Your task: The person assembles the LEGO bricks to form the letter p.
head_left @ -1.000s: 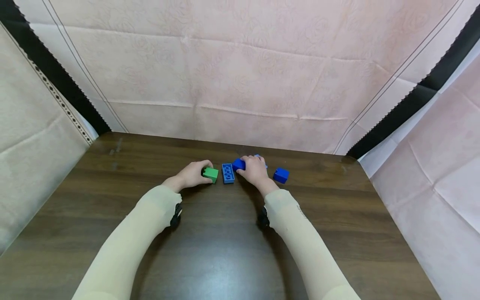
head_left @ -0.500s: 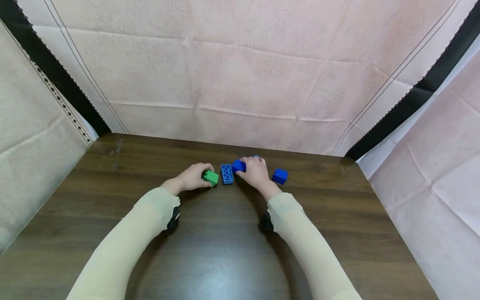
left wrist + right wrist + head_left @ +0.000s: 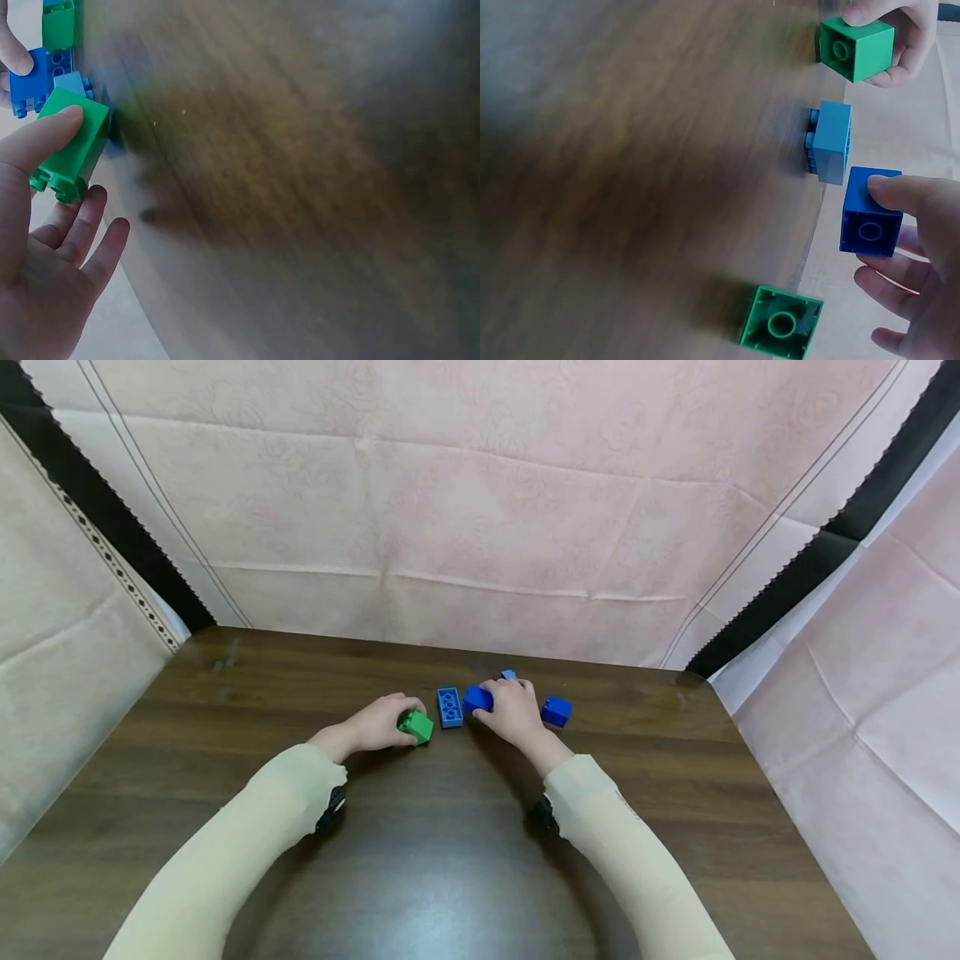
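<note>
My left hand [image 3: 372,724] pinches a green toy building brick [image 3: 416,727], thumb across one face in the left wrist view. The studs of this green brick [image 3: 69,142] point back towards the palm. My right hand [image 3: 515,717] grips a dark blue brick [image 3: 477,698] between thumb and fingers. From the right wrist, the hollow underside of the dark blue brick [image 3: 870,229] shows. Between the hands, a lighter blue brick [image 3: 450,707] rests on the table with its studs up. The two held bricks are apart, one on either side of it.
Another dark blue brick [image 3: 557,711] lies right of my right hand. Behind that hand, a small light blue piece [image 3: 508,674] is partly hidden. The right wrist view also has a green brick [image 3: 782,322] showing its hollow underside. Pale cloth [image 3: 465,527] hangs beyond the brown table [image 3: 420,860].
My left hand has drawn slightly left and nearer with the green brick, widening the gap to the middle blue brick. More of the light blue piece shows behind my right hand, which keeps its grip.
</note>
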{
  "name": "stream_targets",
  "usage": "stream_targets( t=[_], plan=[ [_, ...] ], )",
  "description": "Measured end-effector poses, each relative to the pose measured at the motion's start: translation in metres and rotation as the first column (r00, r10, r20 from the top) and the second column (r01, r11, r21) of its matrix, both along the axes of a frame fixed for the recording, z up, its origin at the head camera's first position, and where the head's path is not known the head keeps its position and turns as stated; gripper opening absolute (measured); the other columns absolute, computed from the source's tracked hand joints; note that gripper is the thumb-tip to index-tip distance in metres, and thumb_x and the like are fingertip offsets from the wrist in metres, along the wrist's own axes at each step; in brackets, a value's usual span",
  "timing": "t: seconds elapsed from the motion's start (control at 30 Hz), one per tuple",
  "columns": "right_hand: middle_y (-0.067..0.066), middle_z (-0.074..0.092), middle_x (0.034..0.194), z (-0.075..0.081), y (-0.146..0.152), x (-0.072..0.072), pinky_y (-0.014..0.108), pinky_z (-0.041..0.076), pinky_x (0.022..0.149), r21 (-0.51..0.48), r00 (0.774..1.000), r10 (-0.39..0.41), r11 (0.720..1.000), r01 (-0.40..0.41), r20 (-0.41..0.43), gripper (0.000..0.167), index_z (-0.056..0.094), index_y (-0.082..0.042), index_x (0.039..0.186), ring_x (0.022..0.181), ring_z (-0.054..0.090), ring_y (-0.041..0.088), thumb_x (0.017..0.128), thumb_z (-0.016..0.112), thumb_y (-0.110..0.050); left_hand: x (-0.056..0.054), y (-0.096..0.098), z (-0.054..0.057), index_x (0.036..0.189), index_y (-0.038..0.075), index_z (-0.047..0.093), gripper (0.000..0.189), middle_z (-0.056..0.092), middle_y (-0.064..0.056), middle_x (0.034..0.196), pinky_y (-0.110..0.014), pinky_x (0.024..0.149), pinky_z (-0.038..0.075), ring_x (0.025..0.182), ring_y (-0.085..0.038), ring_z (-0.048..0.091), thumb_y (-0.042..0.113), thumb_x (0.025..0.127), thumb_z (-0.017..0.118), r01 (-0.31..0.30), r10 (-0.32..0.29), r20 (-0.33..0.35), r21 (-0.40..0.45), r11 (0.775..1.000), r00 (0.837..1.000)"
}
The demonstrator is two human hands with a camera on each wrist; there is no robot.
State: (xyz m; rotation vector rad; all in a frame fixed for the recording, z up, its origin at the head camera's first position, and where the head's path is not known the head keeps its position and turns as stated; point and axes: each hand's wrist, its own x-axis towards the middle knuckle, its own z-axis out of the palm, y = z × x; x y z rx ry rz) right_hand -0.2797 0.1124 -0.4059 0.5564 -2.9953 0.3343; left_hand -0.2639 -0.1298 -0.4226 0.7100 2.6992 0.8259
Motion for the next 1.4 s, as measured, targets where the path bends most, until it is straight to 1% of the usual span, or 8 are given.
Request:
stream_targets(
  t=[0.3,0.53,0.73,0.87,0.97,1.13,1.23,1.4],
  plan=[
    [0.007,0.063,0.122,0.004,0.014,0.015,0.050,0.032,0.105,-0.086,1.000,0.001,0.996,-0.002,-0.013,0.049,0.059,-0.012,0.123,0.119,0.055,0.029,0.083,0.069,-0.038,0.010,-0.001,0.000,0.117,0.013,0.057,0.038,0.055,-0.011,0.109,-0.045,0.088,0.047,0.096,-0.024,0.052,0.019,0.082,0.071,0.033,-0.033,-0.013,0.007,0.999,0.999],
    [0.009,0.063,0.122,0.006,0.023,0.025,0.050,0.032,0.104,-0.145,0.999,-0.033,0.989,0.033,0.000,0.050,0.059,-0.011,0.123,0.115,0.056,0.029,0.082,0.070,-0.036,0.013,0.004,-0.001,0.115,0.015,0.058,0.037,0.054,-0.009,0.105,-0.041,0.084,0.047,0.092,-0.022,0.051,0.020,0.081,0.072,0.043,-0.043,-0.005,0.015,0.999,0.999],
    [0.011,0.062,0.124,0.006,0.030,0.035,0.049,0.033,0.102,-0.212,0.999,-0.025,0.977,0.032,0.035,0.048,0.059,-0.009,0.123,0.116,0.056,0.030,0.083,0.070,-0.032,0.014,0.007,-0.003,0.116,0.014,0.058,0.038,0.053,-0.009,0.105,-0.040,0.083,0.047,0.091,-0.021,0.051,0.020,0.081,0.072,0.037,-0.037,-0.001,0.010,0.999,0.999],
    [0.012,0.062,0.123,0.006,0.036,0.042,0.047,0.040,0.102,-0.294,0.995,-0.014,0.955,0.042,0.097,0.045,0.057,-0.006,0.122,0.114,0.058,0.031,0.083,0.071,-0.025,0.016,0.010,-0.004,0.116,0.014,0.058,0.038,0.053,-0.009,0.105,-0.039,0.082,0.047,0.091,-0.021,0.051,0.021,0.081,0.072,0.046,-0.046,-0.001,0.008,0.999,0.999],
    [0.015,0.061,0.123,0.005,0.040,0.045,0.048,0.046,0.096,-0.359,0.986,-0.009,0.931,0.069,0.164,0.045,0.055,-0.004,0.122,0.114,0.058,0.032,0.082,0.071,-0.020,0.018,0.013,-0.004,0.116,0.014,0.058,0.038,0.053,-0.009,0.105,-0.038,0.082,0.047,0.091,-0.021,0.051,0.020,0.081,0.072,0.056,-0.056,0.001,0.006,0.998,0.998],
    [0.017,0.060,0.121,0.003,0.047,0.048,0.046,0.046,0.097,-0.422,0.970,-0.007,0.900,0.112,0.243,0.043,0.052,-0.003,0.118,0.113,0.057,0.031,0.082,0.071,-0.016,0.021,0.020,-0.004,0.118,0.012,0.058,0.040,0.053,-0.009,0.107,-0.038,0.085,0.048,0.093,-0.020,0.052,0.021,0.081,0.072,0.073,-0.073,0.010,0.001,0.997,0.997],
    [0.017,0.061,0.118,0.002,0.050,0.049,0.047,0.046,0.097,-0.457,0.968,0.006,0.882,0.113,0.251,0.041,0.052,-0.004,0.116,0.111,0.057,0.031,0.082,0.071,-0.015,0.022,0.024,-0.004,0.121,0.011,0.058,0.043,0.053,-0.010,0.109,-0.040,0.088,0.048,0.094,-0.020,0.052,0.021,0.081,0.072,0.081,-0.081,0.020,-0.006,0.997,0.997],
    [0.018,0.063,0.116,-0.001,0.052,0.051,0.048,0.046,0.096,-0.503,0.974,0.034,0.860,0.086,0.224,0.046,0.053,-0.006,0.124,0.107,0.060,0.032,0.082,0.070,-0.015,0.024,0.032,-0.004,0.124,0.009,0.056,0.046,0.052,-0.009,0.109,-0.038,0.089,0.048,0.095,-0.019,0.051,0.020,0.082,0.072,0.093,-0.093,0.031,-0.021,0.995,0.995]
  ],
)
